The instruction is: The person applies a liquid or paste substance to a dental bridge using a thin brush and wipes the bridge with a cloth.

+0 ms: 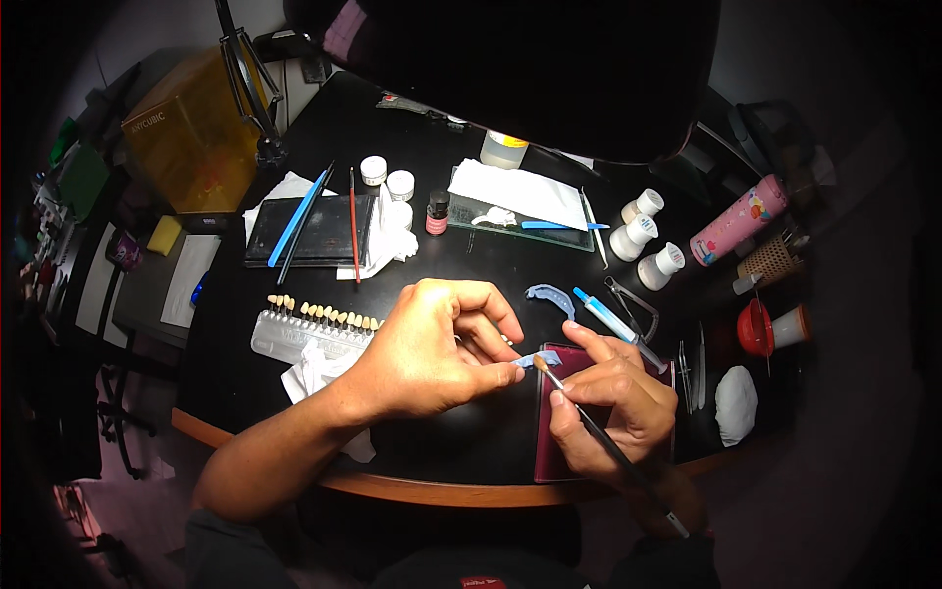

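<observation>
My left hand (417, 344) pinches a small blue-grey moulded piece (550, 358), likely silicone, between thumb and fingertips. My right hand (628, 407) grips a dark-handled brush (618, 456) like a pen. Its tan bristle tip touches, or nearly touches, the moulded piece. Beneath the right hand lies a maroon flat case (551, 437). Just beyond the hands are a curved blue-grey dental impression (555, 297) and a blue and clear syringe (606, 316). A tooth shade guide (294, 334) with several tooth-shaped tabs sits left of my left hand, which partly hides it.
White jars (400, 185), a small dark-capped bottle (437, 213) and a glass slab (481, 218) stand farther back. On the right are powder bottles (634, 238), tweezers (700, 368) and a pink flask (738, 220). A dark lamp head (520, 69) hangs overhead. Wooden edging (422, 488) borders the table.
</observation>
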Demonstrator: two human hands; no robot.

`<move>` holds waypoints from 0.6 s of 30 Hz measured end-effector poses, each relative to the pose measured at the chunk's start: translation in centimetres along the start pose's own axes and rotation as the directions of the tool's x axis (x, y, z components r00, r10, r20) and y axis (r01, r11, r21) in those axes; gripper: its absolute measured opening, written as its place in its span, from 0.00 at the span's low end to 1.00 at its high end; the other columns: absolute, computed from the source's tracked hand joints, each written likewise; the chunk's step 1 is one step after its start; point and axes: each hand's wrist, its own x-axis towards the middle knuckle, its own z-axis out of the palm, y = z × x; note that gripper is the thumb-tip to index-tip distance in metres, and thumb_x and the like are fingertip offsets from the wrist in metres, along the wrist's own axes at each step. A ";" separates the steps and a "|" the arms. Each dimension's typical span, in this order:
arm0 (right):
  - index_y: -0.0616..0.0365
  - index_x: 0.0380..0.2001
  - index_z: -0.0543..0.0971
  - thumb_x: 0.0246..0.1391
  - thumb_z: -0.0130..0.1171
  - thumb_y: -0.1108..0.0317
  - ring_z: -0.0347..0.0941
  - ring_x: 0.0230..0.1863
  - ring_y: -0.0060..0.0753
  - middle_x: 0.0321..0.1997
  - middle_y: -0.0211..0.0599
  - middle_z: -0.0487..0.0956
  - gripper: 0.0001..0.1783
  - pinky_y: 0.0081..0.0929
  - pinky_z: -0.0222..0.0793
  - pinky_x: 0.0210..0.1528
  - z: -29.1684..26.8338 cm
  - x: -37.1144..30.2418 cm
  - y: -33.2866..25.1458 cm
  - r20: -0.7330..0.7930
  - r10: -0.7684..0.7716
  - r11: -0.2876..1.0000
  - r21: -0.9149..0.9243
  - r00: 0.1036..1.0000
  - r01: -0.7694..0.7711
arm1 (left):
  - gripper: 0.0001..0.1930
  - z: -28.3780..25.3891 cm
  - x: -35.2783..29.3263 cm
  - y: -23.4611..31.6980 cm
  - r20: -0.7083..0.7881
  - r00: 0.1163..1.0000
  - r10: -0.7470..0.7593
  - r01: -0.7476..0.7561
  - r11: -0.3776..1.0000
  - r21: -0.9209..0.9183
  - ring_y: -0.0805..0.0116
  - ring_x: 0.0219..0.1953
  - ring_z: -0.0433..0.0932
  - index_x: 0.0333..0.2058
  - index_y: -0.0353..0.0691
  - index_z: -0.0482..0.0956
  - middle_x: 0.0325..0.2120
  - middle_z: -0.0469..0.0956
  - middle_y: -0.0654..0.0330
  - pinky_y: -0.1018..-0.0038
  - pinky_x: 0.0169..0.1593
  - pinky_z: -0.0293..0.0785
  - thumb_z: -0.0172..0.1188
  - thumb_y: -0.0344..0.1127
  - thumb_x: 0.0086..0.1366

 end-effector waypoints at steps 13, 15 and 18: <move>0.56 0.26 0.79 0.42 0.70 0.79 0.87 0.51 0.51 0.26 0.35 0.84 0.09 0.42 0.75 0.53 -0.3 -0.2 0.1 0.020 -0.006 1.000 -0.026 1.000 0.007 | 0.13 0.1 0.0 0.1 -0.007 1.000 0.004 -0.004 1.000 0.002 0.76 0.32 0.87 0.38 0.30 0.81 0.30 0.88 0.53 0.82 0.37 0.83 0.76 0.24 0.59; 0.56 0.26 0.79 0.42 0.70 0.79 0.87 0.51 0.51 0.26 0.35 0.84 0.10 0.42 0.75 0.53 -0.2 -0.2 0.1 0.031 -0.005 1.000 -0.003 0.999 0.005 | 0.13 0.0 0.0 0.1 -0.009 1.000 0.008 -0.008 1.000 0.008 0.76 0.31 0.86 0.38 0.30 0.81 0.30 0.88 0.54 0.82 0.36 0.82 0.76 0.24 0.59; 0.56 0.27 0.79 0.42 0.69 0.79 0.88 0.51 0.51 0.26 0.35 0.84 0.09 0.42 0.75 0.54 0.1 -0.2 0.1 -0.020 -0.009 1.000 -0.014 1.000 0.009 | 0.13 0.0 0.0 0.0 -0.021 1.000 -0.003 0.003 1.000 0.022 0.77 0.30 0.86 0.38 0.30 0.81 0.29 0.88 0.54 0.83 0.35 0.81 0.76 0.24 0.59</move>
